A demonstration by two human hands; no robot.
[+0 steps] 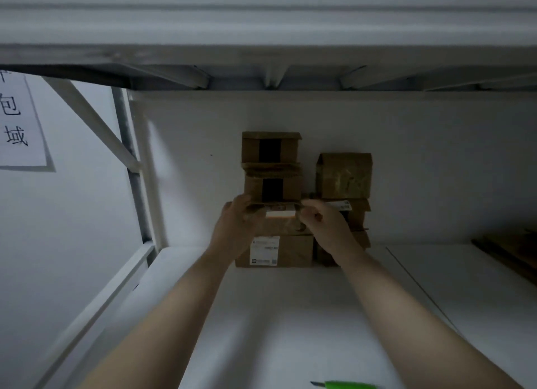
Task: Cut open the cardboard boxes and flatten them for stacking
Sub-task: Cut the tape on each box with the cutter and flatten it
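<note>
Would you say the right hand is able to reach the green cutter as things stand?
Probably yes, once freed: the right hand grips a box in the stack, but the green cutter lies on the shelf close by with nothing over it.

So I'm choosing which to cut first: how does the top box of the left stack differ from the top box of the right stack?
The left top box has a dark strip down the middle of its front; the right top box has none, its front looking glossy and mottled. The left top box sits higher than the right top box. Both are closed brown cardboard.
</note>
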